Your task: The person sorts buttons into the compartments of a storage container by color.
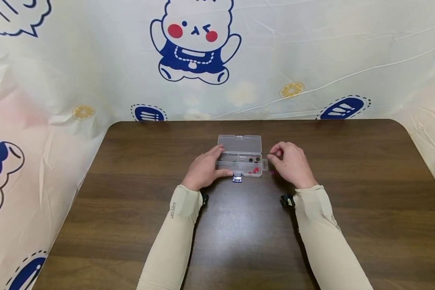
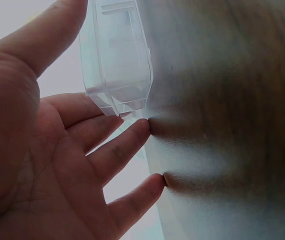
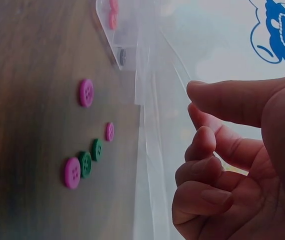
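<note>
A clear plastic compartment box (image 1: 227, 165) stands on the table with its lid (image 1: 239, 144) raised at the back. My left hand (image 1: 206, 168) holds its left end, thumb at the front edge and fingers towards the back; two fingertips touch the table in the left wrist view. Dark buttons (image 1: 251, 160) and red buttons (image 1: 255, 170) lie in separate right-hand compartments. My right hand (image 1: 290, 163) hovers right of the box, fingers loosely bent, with nothing visible between thumb and forefinger. Near it on the table lie pink buttons (image 3: 86, 92) and green buttons (image 3: 97, 149).
A clear hanging tab (image 1: 265, 164) juts from the box's right side, and a blue-edged latch (image 1: 237, 178) from its front. The brown wooden table (image 1: 366, 201) extends around both arms. Behind it hangs a printed cloth (image 1: 261, 60).
</note>
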`<state>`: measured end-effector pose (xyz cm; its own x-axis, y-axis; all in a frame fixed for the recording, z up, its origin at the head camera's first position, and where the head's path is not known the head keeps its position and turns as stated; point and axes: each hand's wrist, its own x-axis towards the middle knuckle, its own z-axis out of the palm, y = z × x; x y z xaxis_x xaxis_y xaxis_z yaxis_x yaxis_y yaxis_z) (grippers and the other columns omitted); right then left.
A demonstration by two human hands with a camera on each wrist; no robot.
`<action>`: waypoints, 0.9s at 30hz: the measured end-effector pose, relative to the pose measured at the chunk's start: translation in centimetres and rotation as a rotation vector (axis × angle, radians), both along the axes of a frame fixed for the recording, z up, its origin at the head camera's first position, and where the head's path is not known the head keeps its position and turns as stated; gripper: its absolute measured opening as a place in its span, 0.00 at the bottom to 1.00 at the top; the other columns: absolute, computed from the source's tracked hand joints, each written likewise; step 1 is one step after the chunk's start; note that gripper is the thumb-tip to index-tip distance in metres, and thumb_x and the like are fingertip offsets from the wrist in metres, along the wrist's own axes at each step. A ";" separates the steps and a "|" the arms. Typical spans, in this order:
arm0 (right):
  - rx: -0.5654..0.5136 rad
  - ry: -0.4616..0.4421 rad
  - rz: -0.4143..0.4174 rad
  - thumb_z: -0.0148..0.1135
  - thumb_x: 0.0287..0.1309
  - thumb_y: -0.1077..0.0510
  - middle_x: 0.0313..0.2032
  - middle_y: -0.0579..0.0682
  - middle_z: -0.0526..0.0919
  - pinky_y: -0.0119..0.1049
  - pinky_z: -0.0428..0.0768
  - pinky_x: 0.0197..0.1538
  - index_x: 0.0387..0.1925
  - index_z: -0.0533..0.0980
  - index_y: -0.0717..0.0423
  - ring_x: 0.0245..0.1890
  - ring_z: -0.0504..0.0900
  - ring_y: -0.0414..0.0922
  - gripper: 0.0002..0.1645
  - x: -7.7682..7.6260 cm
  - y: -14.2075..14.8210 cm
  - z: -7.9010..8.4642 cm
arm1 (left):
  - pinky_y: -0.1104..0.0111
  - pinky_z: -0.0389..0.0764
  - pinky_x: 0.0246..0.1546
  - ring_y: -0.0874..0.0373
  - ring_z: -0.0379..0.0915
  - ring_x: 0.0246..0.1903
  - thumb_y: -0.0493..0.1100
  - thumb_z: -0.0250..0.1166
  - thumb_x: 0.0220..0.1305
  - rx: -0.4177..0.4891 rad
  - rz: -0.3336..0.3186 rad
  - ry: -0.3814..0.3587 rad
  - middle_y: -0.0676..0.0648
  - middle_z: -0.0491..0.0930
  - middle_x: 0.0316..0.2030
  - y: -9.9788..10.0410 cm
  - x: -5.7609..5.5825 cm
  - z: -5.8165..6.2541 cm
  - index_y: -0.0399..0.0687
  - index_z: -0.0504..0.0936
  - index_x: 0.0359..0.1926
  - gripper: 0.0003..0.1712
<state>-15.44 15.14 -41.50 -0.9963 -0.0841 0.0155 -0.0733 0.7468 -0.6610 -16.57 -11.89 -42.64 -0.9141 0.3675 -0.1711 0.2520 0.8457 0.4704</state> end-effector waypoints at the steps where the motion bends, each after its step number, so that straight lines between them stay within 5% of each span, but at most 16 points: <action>1: 0.001 0.000 -0.003 0.64 0.66 0.58 0.37 0.56 0.76 0.44 0.71 0.43 0.40 0.80 0.61 0.38 0.74 0.52 0.09 0.0 0.2 0.0 | 0.51 0.57 0.73 0.47 0.57 0.73 0.62 0.70 0.61 0.000 0.000 -0.001 0.45 0.57 0.76 0.0 0.0 0.0 0.41 0.62 0.75 0.51; 8: -0.021 -0.049 -0.024 0.64 0.67 0.58 0.37 0.56 0.75 0.44 0.76 0.41 0.41 0.79 0.61 0.30 0.79 0.50 0.09 0.2 1.1 -0.1 | 0.51 0.57 0.73 0.46 0.57 0.73 0.62 0.70 0.61 -0.001 -0.007 0.004 0.45 0.57 0.76 0.1 0.0 0.0 0.41 0.62 0.75 0.51; 27: 0.026 -0.101 0.019 0.65 0.66 0.57 0.36 0.56 0.77 0.45 0.73 0.43 0.42 0.79 0.61 0.34 0.78 0.51 0.10 0.0 1.9 -0.5 | 0.50 0.58 0.73 0.46 0.57 0.73 0.62 0.70 0.61 0.000 -0.010 0.013 0.44 0.58 0.76 0.0 0.1 -0.2 0.40 0.62 0.75 0.51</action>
